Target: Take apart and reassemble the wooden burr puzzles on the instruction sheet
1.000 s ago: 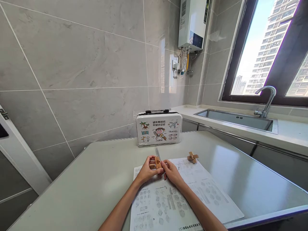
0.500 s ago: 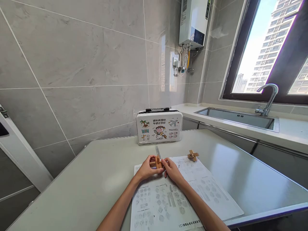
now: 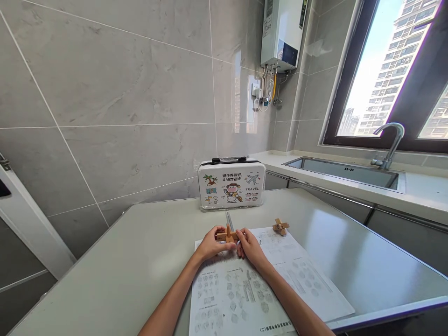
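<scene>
Between my two hands is a small wooden interlocking puzzle made of crossed brown bars. My left hand grips its left side, thumb in front and fingers behind. My right hand pinches the right end of a bar. Both hands are just above the printed sheet, which lies spread open on the table. A second wooden piece, with crossed bars, rests on the sheet's upper right edge, apart from my hands.
A white case with cartoon prints stands upright at the back of the table. A thin grey strip lies between the case and my hands. To the right are a counter with a sink and a tap.
The wooden puzzle has turned slightly in my hands, so its crossed bars show at a different angle. My left fingers have shifted a little; the second wooden piece has not moved.
</scene>
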Motion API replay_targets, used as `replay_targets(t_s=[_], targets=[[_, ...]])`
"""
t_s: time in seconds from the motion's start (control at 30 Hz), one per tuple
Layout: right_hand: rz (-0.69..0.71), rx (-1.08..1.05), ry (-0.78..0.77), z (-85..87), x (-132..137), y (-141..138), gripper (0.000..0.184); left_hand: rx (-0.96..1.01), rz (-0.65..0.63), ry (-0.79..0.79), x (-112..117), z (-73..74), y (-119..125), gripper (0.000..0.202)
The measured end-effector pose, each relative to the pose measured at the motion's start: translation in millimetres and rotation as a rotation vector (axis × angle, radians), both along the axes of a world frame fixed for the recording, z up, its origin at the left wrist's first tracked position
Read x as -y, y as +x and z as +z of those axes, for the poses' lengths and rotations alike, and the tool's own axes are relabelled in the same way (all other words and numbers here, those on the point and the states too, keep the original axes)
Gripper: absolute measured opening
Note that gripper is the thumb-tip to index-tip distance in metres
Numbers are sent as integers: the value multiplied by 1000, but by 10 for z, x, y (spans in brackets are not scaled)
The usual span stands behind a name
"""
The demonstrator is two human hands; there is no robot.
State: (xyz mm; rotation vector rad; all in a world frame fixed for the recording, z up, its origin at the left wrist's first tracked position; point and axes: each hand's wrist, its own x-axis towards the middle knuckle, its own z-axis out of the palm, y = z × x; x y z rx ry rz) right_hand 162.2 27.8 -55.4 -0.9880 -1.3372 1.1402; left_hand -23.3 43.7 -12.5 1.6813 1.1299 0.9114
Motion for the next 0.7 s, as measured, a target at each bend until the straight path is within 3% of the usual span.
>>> replay_targets(t_s=[0.17, 0.37, 0.57, 0.7], targets=[[-27, -54, 47, 104, 57, -11, 54, 103, -7, -67, 20, 23, 20, 72], [151, -136, -24, 143, 66, 9, 57, 247, -80, -33, 42, 32, 70, 50], [352, -121, -90, 214, 129, 31, 54, 232, -32, -37, 25, 17, 56, 54], [338, -208, -161, 230, 113, 49, 54, 278, 65, -50, 10, -7, 61, 60]])
